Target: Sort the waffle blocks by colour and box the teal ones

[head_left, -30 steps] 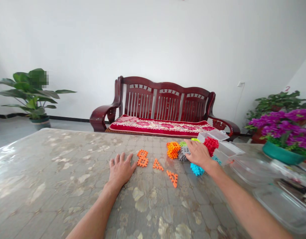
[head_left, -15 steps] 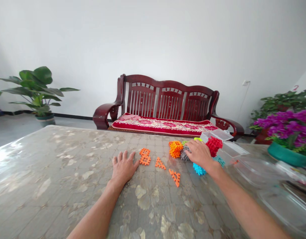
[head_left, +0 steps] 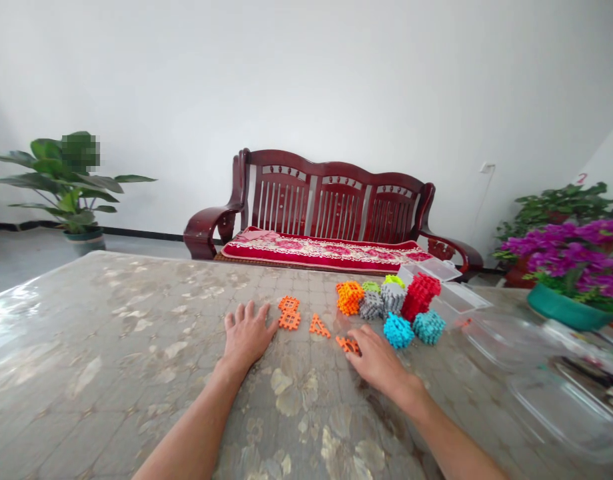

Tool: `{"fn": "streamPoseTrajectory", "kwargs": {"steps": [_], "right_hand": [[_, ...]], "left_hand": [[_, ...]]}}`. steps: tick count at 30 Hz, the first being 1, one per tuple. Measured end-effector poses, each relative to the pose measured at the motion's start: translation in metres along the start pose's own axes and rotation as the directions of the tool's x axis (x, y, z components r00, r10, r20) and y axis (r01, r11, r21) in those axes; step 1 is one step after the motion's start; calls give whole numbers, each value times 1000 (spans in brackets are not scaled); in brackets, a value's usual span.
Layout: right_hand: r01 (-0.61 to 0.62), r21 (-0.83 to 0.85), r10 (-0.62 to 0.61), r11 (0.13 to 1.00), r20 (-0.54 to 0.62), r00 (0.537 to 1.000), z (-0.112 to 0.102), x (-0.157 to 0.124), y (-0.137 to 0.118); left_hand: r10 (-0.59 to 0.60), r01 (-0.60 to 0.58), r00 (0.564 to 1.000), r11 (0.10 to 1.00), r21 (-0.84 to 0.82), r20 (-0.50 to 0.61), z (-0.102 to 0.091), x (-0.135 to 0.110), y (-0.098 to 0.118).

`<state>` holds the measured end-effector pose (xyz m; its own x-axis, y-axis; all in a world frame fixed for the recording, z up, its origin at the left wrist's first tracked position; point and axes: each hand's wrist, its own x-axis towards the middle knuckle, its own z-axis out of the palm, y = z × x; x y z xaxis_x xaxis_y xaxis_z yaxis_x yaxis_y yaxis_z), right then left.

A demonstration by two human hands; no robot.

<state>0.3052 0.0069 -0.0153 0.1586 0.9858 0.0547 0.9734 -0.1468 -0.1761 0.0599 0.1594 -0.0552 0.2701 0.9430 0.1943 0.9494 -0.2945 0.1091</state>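
Note:
My left hand (head_left: 246,333) lies flat on the table (head_left: 111,347), fingers spread, its fingertips beside two flat orange square pieces (head_left: 289,313). An orange triangle piece (head_left: 318,326) lies just right of them. My right hand (head_left: 374,357) rests over a second orange triangle piece (head_left: 347,344), fingers curled down onto it and covering most of it. Behind stand clustered block cubes: orange (head_left: 350,297), grey (head_left: 371,305), another grey (head_left: 393,297), red (head_left: 420,295), blue (head_left: 398,330) and teal (head_left: 429,326).
A clear plastic box (head_left: 451,290) with an open lid sits behind the cubes. Clear trays (head_left: 561,400) lie at the right, by a teal pot of purple flowers (head_left: 571,267). A red wooden bench (head_left: 331,220) stands beyond the table.
My right hand has drawn back from the grey cube in the cluster and come down on the near orange triangle. My left hand has stayed flat in place.

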Motion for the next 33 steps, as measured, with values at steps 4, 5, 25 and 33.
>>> {"fn": "streamPoseTrajectory", "kwargs": {"steps": [4,5,25,33], "right_hand": [[-40,-28,38,999,-78,996,7,1,3],[-55,-45,51,997,-89,995,9,0,4],[-65,46,72,997,-185,980,23,-5,12],[35,209,22,977,-266,964,35,0,11]], "left_hand": [[4,-4,1000,1000,-1,1,-1,0,0],[5,-5,1000,1000,-5,0,-1,0,0],[12,-12,1000,1000,-12,-14,0,-1,-1],[-4,3,1000,1000,-14,-21,9,1,-2]]}}
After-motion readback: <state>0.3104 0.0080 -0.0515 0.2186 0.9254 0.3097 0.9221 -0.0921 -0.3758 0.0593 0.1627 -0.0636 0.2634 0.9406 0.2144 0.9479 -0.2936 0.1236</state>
